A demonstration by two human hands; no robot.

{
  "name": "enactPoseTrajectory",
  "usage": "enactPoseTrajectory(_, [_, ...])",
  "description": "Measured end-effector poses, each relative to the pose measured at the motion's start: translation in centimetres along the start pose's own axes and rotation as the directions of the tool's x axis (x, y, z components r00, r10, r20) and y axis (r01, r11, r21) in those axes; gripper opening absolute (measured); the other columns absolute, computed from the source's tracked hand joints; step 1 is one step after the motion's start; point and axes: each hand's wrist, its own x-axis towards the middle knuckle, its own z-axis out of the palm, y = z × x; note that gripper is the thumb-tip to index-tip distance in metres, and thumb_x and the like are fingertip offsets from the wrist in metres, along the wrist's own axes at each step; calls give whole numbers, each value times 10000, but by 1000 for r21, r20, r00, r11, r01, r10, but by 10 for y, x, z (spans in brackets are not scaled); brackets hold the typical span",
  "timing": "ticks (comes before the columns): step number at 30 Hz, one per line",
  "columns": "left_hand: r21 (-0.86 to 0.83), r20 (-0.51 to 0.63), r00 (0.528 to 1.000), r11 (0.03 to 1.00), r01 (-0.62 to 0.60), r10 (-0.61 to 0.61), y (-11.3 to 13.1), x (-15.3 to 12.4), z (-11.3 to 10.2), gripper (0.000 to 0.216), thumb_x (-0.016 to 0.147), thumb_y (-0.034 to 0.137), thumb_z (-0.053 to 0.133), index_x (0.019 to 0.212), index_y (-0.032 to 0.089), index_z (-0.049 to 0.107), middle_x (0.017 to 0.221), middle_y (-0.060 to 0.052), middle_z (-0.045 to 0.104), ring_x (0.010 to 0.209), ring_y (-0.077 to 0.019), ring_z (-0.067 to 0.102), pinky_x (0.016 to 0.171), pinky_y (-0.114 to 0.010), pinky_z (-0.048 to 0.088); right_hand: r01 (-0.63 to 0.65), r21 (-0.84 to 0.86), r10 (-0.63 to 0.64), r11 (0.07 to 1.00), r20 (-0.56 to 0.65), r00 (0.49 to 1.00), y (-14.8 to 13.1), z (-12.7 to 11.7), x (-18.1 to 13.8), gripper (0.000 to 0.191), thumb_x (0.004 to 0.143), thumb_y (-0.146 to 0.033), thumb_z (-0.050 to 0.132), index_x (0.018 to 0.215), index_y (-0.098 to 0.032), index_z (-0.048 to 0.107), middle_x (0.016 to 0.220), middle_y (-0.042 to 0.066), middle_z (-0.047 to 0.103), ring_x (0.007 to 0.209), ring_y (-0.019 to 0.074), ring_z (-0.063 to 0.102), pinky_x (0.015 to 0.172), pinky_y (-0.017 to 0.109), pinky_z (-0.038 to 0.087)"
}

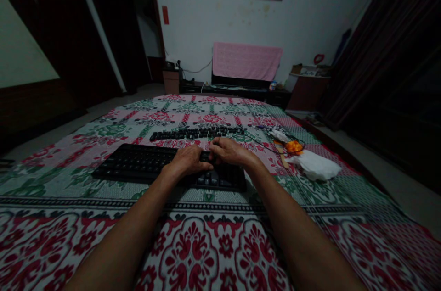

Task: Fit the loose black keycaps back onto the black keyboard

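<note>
A black computer keyboard [138, 159] lies on the patterned bed cover in front of me. My left hand [188, 160] rests on its right half, thumb stretched out to the right over the keys. The other fingers reach toward the keyboard's far edge and are partly hidden. Over the upper right part of the keyboard, my right hand [229, 150] has its fingers bent and pressed together. Whatever is between those fingertips is too small and dark to make out. Behind the keyboard, several loose black keycaps [186, 134] lie in rows on the cover.
To the right lie a crumpled white plastic bag [315, 165], an orange item [294, 147], a flat wooden-looking stick [283, 155] and a thin black cable [257, 141]. The bed cover [193, 254] extends all around. A pink cloth [246, 60] drapes over a screen beyond the bed.
</note>
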Motion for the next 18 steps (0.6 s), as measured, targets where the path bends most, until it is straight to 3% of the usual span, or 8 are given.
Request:
enactPoseTrajectory(5, [-8,1,1000,1000,15,-15,1,0,-1,497,654,589,572,986,224,627,976,-70,662,935,-245,603,780,-300,437,13,42,-13,999,-12,1000,0,3,1,244,876,-276,377,742,-142,532,623,-13,603,470,59,493,466,169,356])
enactPoseTrajectory(11, [3,2,1000,1000,4,-4,1,0,-1,495,670,580,563,1011,226,616,991,-71,665,944,-254,604,780,-308,442,-43,-37,40,998,-70,997,3,9,7,364,885,-341,369,628,-155,548,486,-32,527,457,67,447,473,182,317])
enactPoseTrajectory(18, [-49,6,1000,999,-12,12,4,-2,-4,395,668,484,620,1019,302,627,998,-9,666,977,-218,593,829,-282,425,81,-201,-101,976,-91,991,0,10,6,293,873,-303,434,695,-151,610,562,-13,581,548,88,485,537,193,319])
